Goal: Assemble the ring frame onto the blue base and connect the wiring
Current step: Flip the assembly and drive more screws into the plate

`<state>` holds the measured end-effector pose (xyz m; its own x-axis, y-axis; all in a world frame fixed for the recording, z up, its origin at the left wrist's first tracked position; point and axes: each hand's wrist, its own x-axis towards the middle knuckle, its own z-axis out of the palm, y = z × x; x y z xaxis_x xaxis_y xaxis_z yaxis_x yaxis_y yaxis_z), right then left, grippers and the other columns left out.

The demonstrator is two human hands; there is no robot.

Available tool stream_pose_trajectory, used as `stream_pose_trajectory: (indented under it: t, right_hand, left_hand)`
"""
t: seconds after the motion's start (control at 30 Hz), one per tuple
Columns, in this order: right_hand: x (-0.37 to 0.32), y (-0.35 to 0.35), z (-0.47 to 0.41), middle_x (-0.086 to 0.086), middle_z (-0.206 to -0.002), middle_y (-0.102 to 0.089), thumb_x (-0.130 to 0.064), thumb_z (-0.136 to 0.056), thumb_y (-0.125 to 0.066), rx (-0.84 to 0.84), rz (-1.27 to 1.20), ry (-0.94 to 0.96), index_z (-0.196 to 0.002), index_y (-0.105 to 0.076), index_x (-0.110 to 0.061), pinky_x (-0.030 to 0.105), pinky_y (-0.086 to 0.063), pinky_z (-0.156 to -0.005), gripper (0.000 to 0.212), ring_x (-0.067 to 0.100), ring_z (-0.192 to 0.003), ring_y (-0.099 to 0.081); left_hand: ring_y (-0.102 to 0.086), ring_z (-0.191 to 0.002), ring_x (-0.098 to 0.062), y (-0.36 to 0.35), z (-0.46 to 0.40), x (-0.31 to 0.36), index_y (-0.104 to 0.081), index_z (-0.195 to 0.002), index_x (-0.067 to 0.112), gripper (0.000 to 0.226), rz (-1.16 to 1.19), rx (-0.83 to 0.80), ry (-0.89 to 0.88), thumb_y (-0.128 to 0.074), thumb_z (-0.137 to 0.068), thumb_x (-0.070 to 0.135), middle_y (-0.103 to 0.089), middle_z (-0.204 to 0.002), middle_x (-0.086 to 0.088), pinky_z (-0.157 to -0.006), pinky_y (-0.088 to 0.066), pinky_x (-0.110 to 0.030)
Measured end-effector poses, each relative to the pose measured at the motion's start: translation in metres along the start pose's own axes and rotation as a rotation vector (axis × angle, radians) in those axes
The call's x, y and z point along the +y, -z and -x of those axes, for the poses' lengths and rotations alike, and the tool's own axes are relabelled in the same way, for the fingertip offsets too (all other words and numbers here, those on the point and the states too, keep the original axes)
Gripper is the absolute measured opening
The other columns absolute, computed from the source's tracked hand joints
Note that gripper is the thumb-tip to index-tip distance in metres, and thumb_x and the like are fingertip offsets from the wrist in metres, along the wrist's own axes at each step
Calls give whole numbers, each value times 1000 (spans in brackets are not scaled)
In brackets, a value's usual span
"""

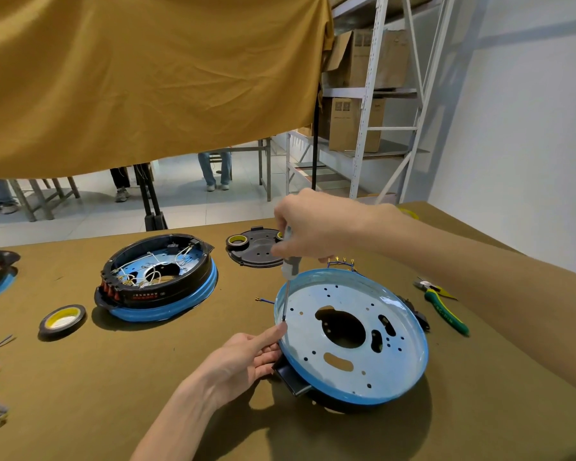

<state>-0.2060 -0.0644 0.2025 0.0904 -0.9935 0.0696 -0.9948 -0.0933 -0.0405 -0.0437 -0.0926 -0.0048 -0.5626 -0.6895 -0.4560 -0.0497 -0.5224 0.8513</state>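
Our right hand [308, 224] grips the clear-and-grey handle of a slim metal screwdriver [288, 277], its long axis near upright, tip pointing down at the left edge of the round blue metal base [356, 331]. Our left hand [246, 357] pinches at that tip with thumb and forefinger while its other fingers curl under the rim. We see the base sitting tilted on the olive cloth-covered counter [113, 377], hollow side up, black ring frame [295, 380] beneath it. Farther left sits another blue base with black ring and white wiring [157, 277]; green-handled pliers [441, 302] lie to the right
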Motion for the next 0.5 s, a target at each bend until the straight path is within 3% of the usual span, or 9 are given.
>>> stream_pose_trajectory:
  t: [0.1, 0.2, 0.27, 0.37, 0.5]
  right_hand:
    - [-1, 1, 3, 3, -72, -71, -47, -95, -67, -36, -33, -5, -101, -59, -13, 21, -50, -41, 35, 10, -44, -66]
    - [1, 12, 7, 4, -81, -70, -29, -89, -77, -178, -144, -5, -108, -53, -18, 18, -49, -42, 33, 3, -43, -63]
    - [2, 9, 7, 7, -79, -73, -21, -90, -74, -112, -102, 13, -107, -58, -12, 17, -47, -40, 25, 8, -44, -66]
    - [0, 2, 6, 8, -76, -75, -38, -95, -68, -46, -14, 19, -100, -64, -6, 19, -47, -39, 32, 16, -47, -69]
    - [0, 13, 8, 5, -81, -73, -33, -87, -79, -194, -96, -21, -109, -56, -14, 22, -53, -44, 37, 13, -50, -70]
  left_hand:
    - [-68, -103, -20, 0, -1, 0, -62, -108, 4, 68, 6, 10, 0, -92, -58, 39, -73, -110, -12, -82, -56, -31]
    - [-66, -105, -21, 0, -1, 0, -60, -109, 4, 69, 13, -1, 6, -93, -58, 38, -71, -114, -13, -89, -54, -33]
    - [-65, -101, -19, 1, -2, 0, -60, -107, 6, 67, 6, -9, 10, -93, -58, 39, -69, -112, -11, -95, -51, -36]
    - [-65, -109, -23, 1, -3, 0, -60, -111, 4, 71, 3, -1, 11, -93, -58, 38, -70, -118, -14, -106, -48, -41]
    - [-66, -108, -23, 1, -3, -1, -62, -107, 5, 63, 2, 9, 0, -92, -61, 36, -72, -112, -13, -92, -57, -37]
